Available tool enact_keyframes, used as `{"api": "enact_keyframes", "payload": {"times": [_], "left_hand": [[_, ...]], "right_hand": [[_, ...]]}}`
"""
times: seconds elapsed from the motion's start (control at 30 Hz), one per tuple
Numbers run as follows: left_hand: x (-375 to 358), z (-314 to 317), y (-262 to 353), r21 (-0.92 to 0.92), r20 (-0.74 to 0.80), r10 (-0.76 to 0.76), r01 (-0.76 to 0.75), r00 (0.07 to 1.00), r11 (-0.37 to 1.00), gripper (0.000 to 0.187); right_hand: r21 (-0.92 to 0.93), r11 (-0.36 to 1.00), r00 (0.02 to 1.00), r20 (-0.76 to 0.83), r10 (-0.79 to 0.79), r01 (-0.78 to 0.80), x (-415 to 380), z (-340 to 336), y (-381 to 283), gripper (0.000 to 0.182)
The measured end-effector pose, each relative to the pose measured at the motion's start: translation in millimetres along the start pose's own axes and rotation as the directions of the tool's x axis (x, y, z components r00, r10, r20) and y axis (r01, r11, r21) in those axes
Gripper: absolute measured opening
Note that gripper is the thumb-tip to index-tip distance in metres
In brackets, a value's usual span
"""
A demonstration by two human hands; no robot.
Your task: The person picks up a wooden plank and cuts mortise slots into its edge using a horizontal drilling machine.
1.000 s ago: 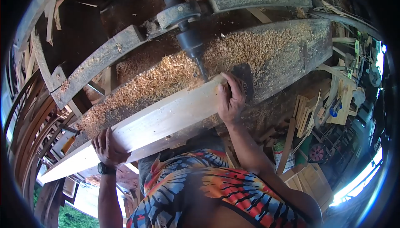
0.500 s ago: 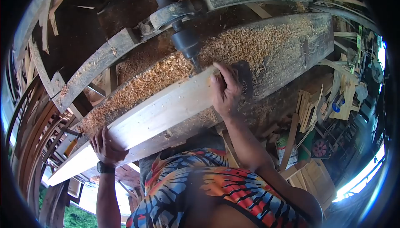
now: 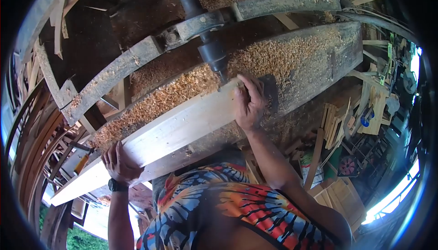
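Observation:
A long pale wooden board (image 3: 178,131) lies slantwise over a shaving-covered wooden table. My right hand (image 3: 248,104) grips its right end, thumb and fingers closed around the end near the far corner. Further down the board, my left hand (image 3: 122,164) is closed over it with the fingers across the far edge; a dark watch is on that wrist. Just left of my right fingertips, a dark drill chuck (image 3: 213,54) points down with its bit (image 3: 222,76), whose tip is right at the board's far edge.
Wood shavings (image 3: 269,58) are heaped along the table (image 3: 340,56). A curved wooden beam (image 3: 283,7) runs behind the chuck. Curved wood strips (image 3: 36,136) stand at left, near an orange-handled tool (image 3: 82,163). Offcuts (image 3: 335,124) and a wooden box (image 3: 340,200) are at right.
The view has shifted slightly, so the chuck and beam appear lower and further right. The bit is now a little closer to my right hand. Both hands keep their hold on the board.

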State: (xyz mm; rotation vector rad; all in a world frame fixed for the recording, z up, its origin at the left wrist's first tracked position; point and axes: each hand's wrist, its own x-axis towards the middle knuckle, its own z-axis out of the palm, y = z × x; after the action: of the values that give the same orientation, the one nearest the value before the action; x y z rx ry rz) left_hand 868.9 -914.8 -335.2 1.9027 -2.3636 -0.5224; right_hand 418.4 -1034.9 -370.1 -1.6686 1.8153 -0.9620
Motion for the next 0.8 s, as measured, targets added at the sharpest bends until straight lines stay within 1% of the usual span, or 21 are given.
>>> {"api": "enact_keyframes", "payload": {"times": [0.13, 0.23, 0.33, 0.4, 0.47, 0.6, 0.63, 0.73, 0.77, 0.8], "left_hand": [[-1, 2, 0, 0.024, -0.015, -0.007, 0.008, 1.000, 1.000, 0.109], [-2, 1, 2, 0.028, -0.023, 0.016, -0.016, 1.000, 0.999, 0.104], [-5, 0, 4, 0.016, -0.002, 0.030, -0.030, 1.000, 0.999, 0.097], [-8, 2, 0, 0.016, 0.001, 0.034, -0.034, 0.999, 0.999, 0.097], [-5, 3, -2, 0.007, -0.010, 0.033, -0.033, 0.999, 0.999, 0.099], [-5, 3, -8, 0.006, 0.008, 0.007, -0.007, 1.000, 1.000, 0.106], [-5, 4, -7, 0.003, 0.011, -0.013, 0.013, 1.000, 1.000, 0.110], [-5, 4, -5, -0.005, 0.002, -0.020, 0.020, 1.000, 1.000, 0.110], [-4, 4, -4, -0.006, 0.023, -0.040, 0.040, 0.999, 0.999, 0.110], [-2, 3, -2, -0.008, 0.023, -0.052, 0.052, 0.998, 0.999, 0.110]], "right_hand": [[-0.007, 1.000, 1.000, 0.005, -0.013, 0.013, 2, 2, 5, 0.031], [-0.020, 1.000, 1.000, 0.020, -0.005, 0.005, -3, -2, 4, 0.031], [0.063, 0.997, 0.998, 0.029, 0.051, -0.053, -13, -4, 2, 0.032], [0.027, 0.999, 0.999, 0.026, 0.034, -0.035, -17, -5, 2, 0.031], [0.013, 1.000, 1.000, 0.021, 0.009, -0.009, -5, -1, 3, 0.031], [0.031, 0.999, 1.000, 0.011, 0.004, -0.004, 5, 6, 2, 0.030], [0.037, 0.999, 1.000, 0.010, 0.012, -0.012, 2, 6, 2, 0.030], [0.010, 1.000, 1.000, 0.005, -0.007, 0.007, 3, 5, 1, 0.029], [-0.028, 1.000, 1.000, 0.005, -0.010, 0.010, 2, 5, 4, 0.030], [-0.028, 1.000, 1.000, -0.003, 0.002, -0.002, 2, 5, 5, 0.030]]}}
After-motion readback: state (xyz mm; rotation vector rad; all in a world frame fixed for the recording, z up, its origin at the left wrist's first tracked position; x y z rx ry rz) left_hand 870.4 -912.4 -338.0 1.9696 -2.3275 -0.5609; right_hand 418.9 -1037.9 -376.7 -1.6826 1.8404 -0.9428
